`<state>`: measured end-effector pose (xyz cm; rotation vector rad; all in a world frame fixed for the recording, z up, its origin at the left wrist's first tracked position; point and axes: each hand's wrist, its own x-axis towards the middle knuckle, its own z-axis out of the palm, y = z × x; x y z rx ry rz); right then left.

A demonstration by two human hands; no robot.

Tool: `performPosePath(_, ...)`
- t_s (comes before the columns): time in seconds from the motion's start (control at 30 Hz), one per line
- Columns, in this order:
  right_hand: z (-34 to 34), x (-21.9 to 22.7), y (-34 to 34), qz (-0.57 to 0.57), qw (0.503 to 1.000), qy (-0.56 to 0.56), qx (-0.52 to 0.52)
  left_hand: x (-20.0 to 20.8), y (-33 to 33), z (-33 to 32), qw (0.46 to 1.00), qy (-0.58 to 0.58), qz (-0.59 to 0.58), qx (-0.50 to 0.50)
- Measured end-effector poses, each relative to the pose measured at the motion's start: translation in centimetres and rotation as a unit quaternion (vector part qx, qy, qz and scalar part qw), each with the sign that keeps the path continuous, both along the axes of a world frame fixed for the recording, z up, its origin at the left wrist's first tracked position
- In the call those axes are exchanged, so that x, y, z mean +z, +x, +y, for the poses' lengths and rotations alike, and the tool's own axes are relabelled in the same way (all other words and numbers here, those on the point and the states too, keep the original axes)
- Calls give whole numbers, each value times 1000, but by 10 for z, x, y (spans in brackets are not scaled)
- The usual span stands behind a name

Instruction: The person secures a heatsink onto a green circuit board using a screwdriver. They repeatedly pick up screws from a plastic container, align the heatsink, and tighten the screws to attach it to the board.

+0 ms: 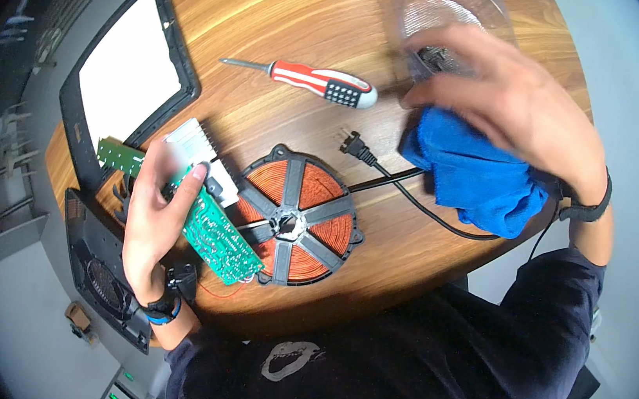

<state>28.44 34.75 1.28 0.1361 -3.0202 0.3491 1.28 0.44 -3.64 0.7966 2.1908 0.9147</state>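
Observation:
My left hand (156,216) is closed on a green circuit board (223,248), thumb on top and fingers along its far edge. A silvery finned heat sink (194,142) sits at the board's far end. Just right of the board lies a round copper coil (336,229) in a black spoked frame, partly overlapped by the board. My right hand (504,98), smeared by motion, hovers with thumb and fingers apart at a clear plastic container (392,11). Small dark pieces (434,57) show in the container between thumb and fingers. Below that hand lies a crumpled blue cloth (472,173).
A red and white screwdriver (321,83) lies mid-table. A black power cord with a plug (357,147) runs under the cloth. At the left are a black-framed panel (130,60), a narrow green board (118,154) and a black vented housing (96,261) at the table's edge.

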Motion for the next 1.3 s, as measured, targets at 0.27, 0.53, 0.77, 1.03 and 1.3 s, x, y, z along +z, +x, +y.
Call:
performPosePath(0.27, -12, -16, -40, -27, 998, 28, 49, -1, 2, 1, 1000, 24, 12, 3)
performPosePath(0.53, -4, -16, -46, -21, 997, 74, 26, -9, -2, -5, 999, 18, 36, -6)
performPosePath(0.77, 58, -8, -17, -41, 984, -25, -173, -3, -1, 1, 999, 31, -30, -4)
performPosePath(1.03, 76, -20, 30, -111, 980, 1, -167, -4, 1, 2, 1000, 14, -10, 4)
performPosePath(1.3, 82, -46, 32, -89, 978, -37, -187, -2, 1, 3, 1000, 16, -1, -13)
